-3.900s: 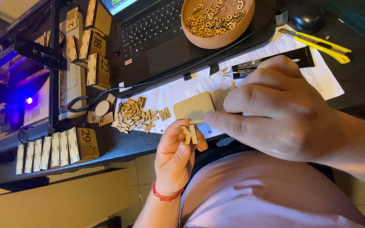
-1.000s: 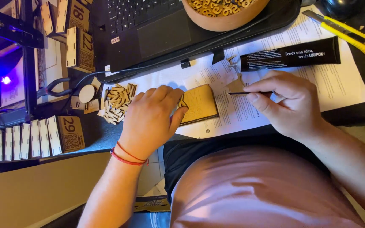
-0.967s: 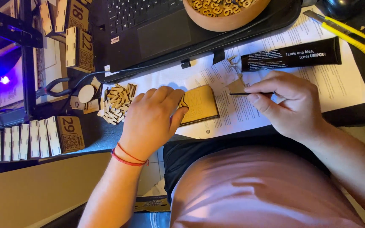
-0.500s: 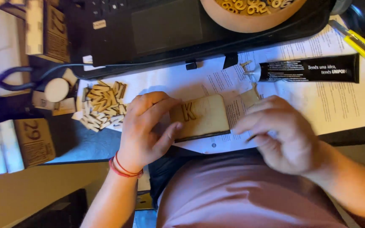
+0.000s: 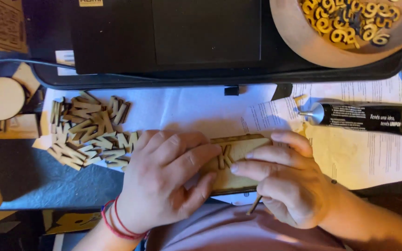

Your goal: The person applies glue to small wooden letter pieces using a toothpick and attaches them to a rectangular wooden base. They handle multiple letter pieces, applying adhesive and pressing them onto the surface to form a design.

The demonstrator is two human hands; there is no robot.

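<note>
Head view: a small wooden plaque is pinned flat on white paper at the near edge of the bench by both hands. The left hand is laid over the plaque's left part, its fingers spread and pressed down on the wood. The right hand is set on the right part, its fingers drawn close together, with their tips pressed beside a wooden letter that lies on the plaque between the two hands. A thin stick is tucked under the right hand, its end showing below the fingers. Left of the left fingers, a heap of wooden letters is spread on the paper, just beside the hand. Beyond the right fingers, a black glue tube is laid on printed sheets, apart from the hand. Farther off, past both hands, a black laptop is seen, and a wooden bowl of cut-out numbers stands on it. A round wooden disc lies far left.
</note>
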